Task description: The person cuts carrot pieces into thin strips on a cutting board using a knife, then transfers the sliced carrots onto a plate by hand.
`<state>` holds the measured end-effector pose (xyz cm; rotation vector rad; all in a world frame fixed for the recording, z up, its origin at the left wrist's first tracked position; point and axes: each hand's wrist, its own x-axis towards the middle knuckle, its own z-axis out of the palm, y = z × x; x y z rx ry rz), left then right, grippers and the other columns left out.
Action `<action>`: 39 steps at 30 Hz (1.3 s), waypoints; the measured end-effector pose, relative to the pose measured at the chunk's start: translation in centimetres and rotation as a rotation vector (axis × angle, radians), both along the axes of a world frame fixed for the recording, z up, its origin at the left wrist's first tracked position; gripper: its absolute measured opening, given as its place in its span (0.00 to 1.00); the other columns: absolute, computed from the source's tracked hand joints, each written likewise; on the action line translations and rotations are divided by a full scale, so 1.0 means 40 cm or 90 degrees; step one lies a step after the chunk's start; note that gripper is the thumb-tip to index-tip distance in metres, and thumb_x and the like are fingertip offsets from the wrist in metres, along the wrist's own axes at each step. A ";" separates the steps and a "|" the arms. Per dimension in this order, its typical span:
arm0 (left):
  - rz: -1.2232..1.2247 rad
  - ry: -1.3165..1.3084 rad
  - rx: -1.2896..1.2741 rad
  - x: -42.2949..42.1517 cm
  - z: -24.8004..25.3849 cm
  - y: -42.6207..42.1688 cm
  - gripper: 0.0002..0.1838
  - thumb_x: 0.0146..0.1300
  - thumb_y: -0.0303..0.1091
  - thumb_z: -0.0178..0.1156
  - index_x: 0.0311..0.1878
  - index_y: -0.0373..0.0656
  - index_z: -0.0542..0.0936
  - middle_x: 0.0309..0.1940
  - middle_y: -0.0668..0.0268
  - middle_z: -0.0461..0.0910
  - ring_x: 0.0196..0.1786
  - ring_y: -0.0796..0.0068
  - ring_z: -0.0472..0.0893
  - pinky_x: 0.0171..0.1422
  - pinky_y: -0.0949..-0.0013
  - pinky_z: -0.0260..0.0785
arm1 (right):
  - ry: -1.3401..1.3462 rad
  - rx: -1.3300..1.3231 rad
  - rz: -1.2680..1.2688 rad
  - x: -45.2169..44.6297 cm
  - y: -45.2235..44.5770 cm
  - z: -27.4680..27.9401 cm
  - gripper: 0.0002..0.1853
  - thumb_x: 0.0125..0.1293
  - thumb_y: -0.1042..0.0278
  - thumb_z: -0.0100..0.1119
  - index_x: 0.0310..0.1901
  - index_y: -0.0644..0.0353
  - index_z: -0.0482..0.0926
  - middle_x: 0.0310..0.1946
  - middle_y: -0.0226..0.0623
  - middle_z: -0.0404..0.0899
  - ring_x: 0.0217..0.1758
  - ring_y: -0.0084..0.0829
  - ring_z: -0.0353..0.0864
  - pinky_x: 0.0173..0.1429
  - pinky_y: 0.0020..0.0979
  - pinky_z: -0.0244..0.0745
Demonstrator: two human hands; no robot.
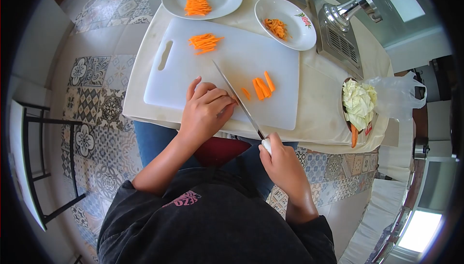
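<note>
My right hand (285,165) is closed around the white handle of a kitchen knife (240,100). The long blade slants up and left across the white cutting board (179,85). Beside the blade, my left hand (208,109) has its fingers curled down on the board; whatever lies beneath the fingertips is hidden. A small carrot slice (245,93) rests just right of the blade. Farther right lie several thicker carrot pieces (261,88). Above the knife tip, a pile of carrot sticks (205,43) sits on the board.
A white plate (224,4) behind the board holds thin carrot strips. Next to it, a flowered bowl (300,39) contains carrot shavings. Cut cabbage (358,103) and a plastic bag (398,95) are on the right. Metal stoves (338,39) stand at the back.
</note>
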<state>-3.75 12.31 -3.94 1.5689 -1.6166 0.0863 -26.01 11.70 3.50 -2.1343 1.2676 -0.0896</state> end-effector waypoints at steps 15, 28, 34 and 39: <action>-0.002 -0.001 0.005 0.000 0.001 0.001 0.06 0.49 0.31 0.73 0.32 0.49 0.87 0.36 0.75 0.83 0.47 0.70 0.79 0.73 0.45 0.60 | -0.006 0.028 0.001 0.003 0.008 0.027 0.12 0.74 0.64 0.54 0.44 0.65 0.66 0.26 0.60 0.81 0.33 0.63 0.81 0.36 0.58 0.73; 0.026 0.010 0.002 -0.012 0.000 -0.003 0.06 0.48 0.29 0.74 0.30 0.49 0.86 0.34 0.76 0.82 0.45 0.71 0.80 0.73 0.47 0.60 | 0.017 0.076 -0.017 0.027 0.033 0.027 0.13 0.75 0.66 0.51 0.45 0.69 0.64 0.27 0.63 0.80 0.34 0.64 0.81 0.36 0.58 0.74; 0.023 0.016 -0.004 -0.009 0.000 -0.004 0.07 0.46 0.28 0.74 0.28 0.48 0.85 0.35 0.77 0.82 0.44 0.70 0.79 0.73 0.47 0.60 | 0.032 0.075 -0.010 0.036 0.033 0.011 0.14 0.75 0.66 0.50 0.47 0.70 0.63 0.26 0.64 0.80 0.33 0.65 0.82 0.36 0.59 0.75; 0.024 0.007 0.010 -0.008 0.000 -0.001 0.06 0.48 0.30 0.73 0.29 0.49 0.86 0.35 0.76 0.82 0.45 0.72 0.80 0.74 0.47 0.59 | 0.062 0.050 0.011 0.045 0.017 0.010 0.14 0.75 0.66 0.50 0.47 0.71 0.63 0.25 0.63 0.80 0.32 0.65 0.82 0.35 0.58 0.77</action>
